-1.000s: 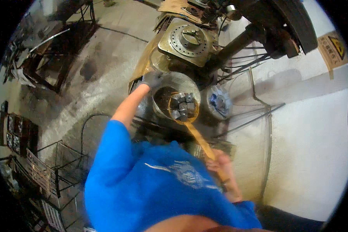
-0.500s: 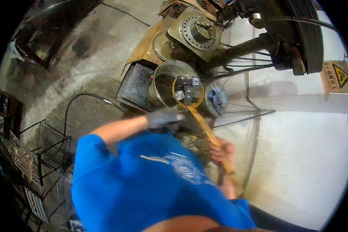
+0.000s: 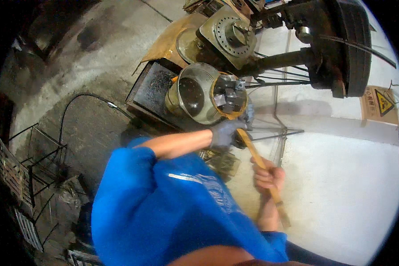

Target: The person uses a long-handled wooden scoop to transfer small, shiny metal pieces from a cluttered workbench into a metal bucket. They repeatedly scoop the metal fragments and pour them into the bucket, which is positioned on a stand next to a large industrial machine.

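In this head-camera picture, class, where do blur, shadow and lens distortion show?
Head view: motion blur smears the bare right hand and its wooden stick; the gloved left hand near the metal bucket is sharper; the left edge sinks into shadow; the white wall is bright; the fisheye bends edges near the rim.

Only one sign in view: a small tan, cardboard-coloured rectangular warning placard (image 3: 379,104) bearing a yellow triangle with black border and black symbol. Fixed flat on the white wall at the far right, well apart from the fingers of both hands, up and to the right of the bare right-hand fingers (image 3: 265,176) wrapped round the stick. Slightly tilted, edges worn. No packages or screens visible.
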{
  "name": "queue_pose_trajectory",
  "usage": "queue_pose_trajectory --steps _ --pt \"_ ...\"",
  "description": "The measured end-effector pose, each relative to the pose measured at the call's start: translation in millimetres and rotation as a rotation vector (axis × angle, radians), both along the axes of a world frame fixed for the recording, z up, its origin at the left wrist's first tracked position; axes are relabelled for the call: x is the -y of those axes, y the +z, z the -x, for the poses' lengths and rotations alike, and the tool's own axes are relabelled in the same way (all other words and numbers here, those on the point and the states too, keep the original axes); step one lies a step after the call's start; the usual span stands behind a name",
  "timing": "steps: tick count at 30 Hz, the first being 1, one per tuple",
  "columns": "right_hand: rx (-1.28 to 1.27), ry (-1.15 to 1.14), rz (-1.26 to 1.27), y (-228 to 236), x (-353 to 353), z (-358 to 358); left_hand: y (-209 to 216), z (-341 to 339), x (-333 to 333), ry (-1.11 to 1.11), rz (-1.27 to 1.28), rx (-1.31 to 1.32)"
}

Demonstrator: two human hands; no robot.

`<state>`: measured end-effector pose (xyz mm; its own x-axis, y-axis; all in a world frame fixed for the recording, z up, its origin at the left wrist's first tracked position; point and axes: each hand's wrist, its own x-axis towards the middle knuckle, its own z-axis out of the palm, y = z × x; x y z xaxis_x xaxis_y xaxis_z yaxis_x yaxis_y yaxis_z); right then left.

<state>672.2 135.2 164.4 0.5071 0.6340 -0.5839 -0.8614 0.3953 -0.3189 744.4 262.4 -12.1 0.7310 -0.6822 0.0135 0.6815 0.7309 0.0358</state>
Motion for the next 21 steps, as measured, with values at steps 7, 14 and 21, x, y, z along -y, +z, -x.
queue_pose_trajectory --steps 7,14,21 --pt "0.0 -0.01 0.107 38 -13 -7 18 -14 6 0.055 0.072 0.183" --pt "0.067 0.03 0.226 55 -21 -11 33 -17 2 0.034 0.111 0.169" --pt "0.054 -0.029 0.113 56 -27 -8 33 -22 6 0.03 0.124 0.169"
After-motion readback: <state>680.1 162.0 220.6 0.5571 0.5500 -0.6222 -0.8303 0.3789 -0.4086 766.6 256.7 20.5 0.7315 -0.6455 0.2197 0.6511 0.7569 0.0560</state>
